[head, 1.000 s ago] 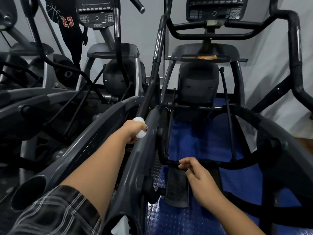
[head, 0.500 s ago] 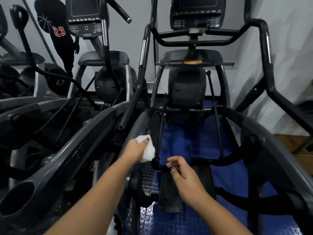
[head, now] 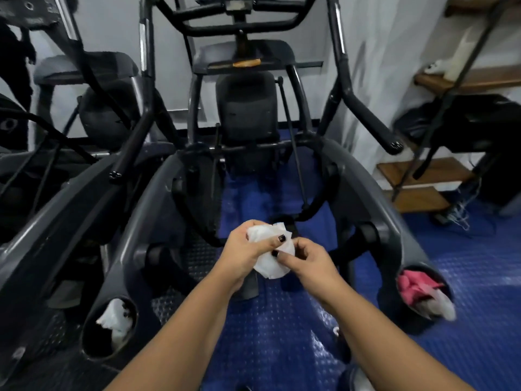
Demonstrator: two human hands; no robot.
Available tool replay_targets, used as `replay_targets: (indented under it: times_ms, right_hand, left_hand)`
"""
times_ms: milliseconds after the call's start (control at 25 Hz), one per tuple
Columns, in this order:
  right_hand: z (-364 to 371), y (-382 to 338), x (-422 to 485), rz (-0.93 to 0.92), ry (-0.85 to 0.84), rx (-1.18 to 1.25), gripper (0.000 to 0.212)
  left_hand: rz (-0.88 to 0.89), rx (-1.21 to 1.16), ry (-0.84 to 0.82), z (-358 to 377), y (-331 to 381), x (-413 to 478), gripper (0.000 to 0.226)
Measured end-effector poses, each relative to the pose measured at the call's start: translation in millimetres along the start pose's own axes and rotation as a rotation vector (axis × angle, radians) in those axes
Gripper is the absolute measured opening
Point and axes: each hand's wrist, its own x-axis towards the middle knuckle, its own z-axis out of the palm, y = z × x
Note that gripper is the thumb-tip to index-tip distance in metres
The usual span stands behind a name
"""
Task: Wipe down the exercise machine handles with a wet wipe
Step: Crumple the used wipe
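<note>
A crumpled white wet wipe sits between both hands at the centre, low over the blue floor. My left hand grips its upper part, thumb laid across it. My right hand pinches its right edge with curled fingers. The black left handle of the exercise machine slopes down to its end cap at the left. The black right handle ends at the right. Neither hand touches a handle.
The machine's grey side shrouds flank my arms. A left cup holder holds white tissue, a right cup holder holds pink and white cloth. A second machine stands left. Wooden shelves and cables lie right.
My left hand has come off the left handle area and brought the wipe down to the centre. My right hand rose to meet it and took hold of the wipe. The view tilted downward.
</note>
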Motion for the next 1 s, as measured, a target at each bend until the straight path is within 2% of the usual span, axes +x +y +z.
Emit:
replay_targets:
  times_ms: [80,280,400,640,680,760,800,960,1000]
  right_hand:
    - [-23.9,20.1,-15.6,0.047,0.059,0.037,0.006]
    - [-75.5,96.5,-56.0,0.240,0.155,-0.010,0.011]
    - [-106.5,139.0,-78.6,0.343,0.220,-0.129,0.020]
    - [-167.9,220.3,-135.6,0.592,0.349,-0.297,0.008]
    - [-176.5,229.2,-143.5,0.620,0.375,-0.331,0.005]
    - [-193.0,244.5,-157.4,0.680,0.411,-0.389,0.022]
    - [-199.2,250.2,-162.0,0.697,0.426,-0.414,0.024]
    - [-213.2,258.6,-170.4,0.736,0.464,-0.380,0.007]
    - [-214.1,260.2,-170.8,0.743,0.470,-0.334,0.008]
  left_hand:
    - [-0.055,0.006,-0.033,25.0,-19.0,-8.8,0.036]
    - [-0.231,0.052,-0.103,75.6,-90.0,-25.3,0.016]
    - [-0.358,0.182,-0.140,94.6,-135.1,-34.2,0.005]
    - [-0.536,0.354,-0.163,119.0,-198.0,-44.2,0.005]
    - [-0.557,0.367,-0.177,122.2,-203.0,-46.6,0.004]
    - [-0.590,0.394,-0.215,127.3,-211.8,-51.4,0.003]
    - [-0.597,0.402,-0.230,128.9,-216.2,-52.7,0.003]
    - [-0.599,0.426,-0.249,131.4,-224.5,-55.3,0.004]
    - [-0.599,0.431,-0.253,131.3,-223.9,-57.1,0.004]
